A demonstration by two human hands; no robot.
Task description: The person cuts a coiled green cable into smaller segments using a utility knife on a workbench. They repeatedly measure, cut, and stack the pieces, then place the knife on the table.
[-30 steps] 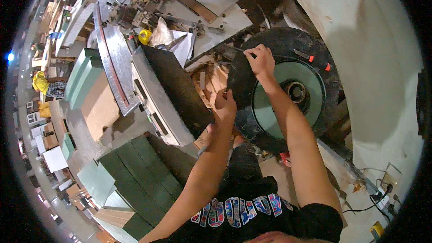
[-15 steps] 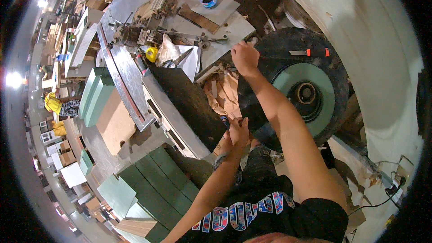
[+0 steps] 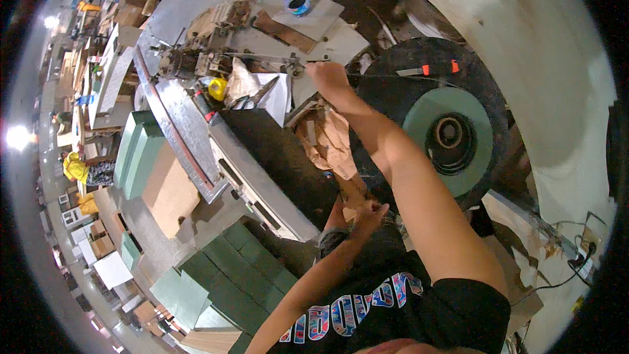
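Observation:
A large roll of green edge banding (image 3: 475, 111) lies on a round black disc (image 3: 386, 108) at the right. From the roll's far side a thin strip (image 3: 393, 77) stretches left to my right hand (image 3: 329, 80). That hand is closed on the strip beside the machine's metal arm (image 3: 268, 59). Close to my body, my left hand (image 3: 369, 217) has its fingers curled; what they hold, if anything, is hidden. Crumpled brown paper (image 3: 333, 139) lies between the hands. An orange-ended cutter (image 3: 413, 71) rests on the disc.
A yellow tape measure (image 3: 217, 88) and white paper (image 3: 278, 98) sit on the machine table. A blue-rimmed tub (image 3: 297, 4) stands farther back. Green panels (image 3: 239, 272) are stacked at lower left. A cable (image 3: 557, 285) hangs at right. A person in yellow (image 3: 76, 169) is far left.
My right hand has moved left, from the disc's edge toward the machine's arm, with the strip trailing behind. My left hand has drawn back toward my body and a little right.

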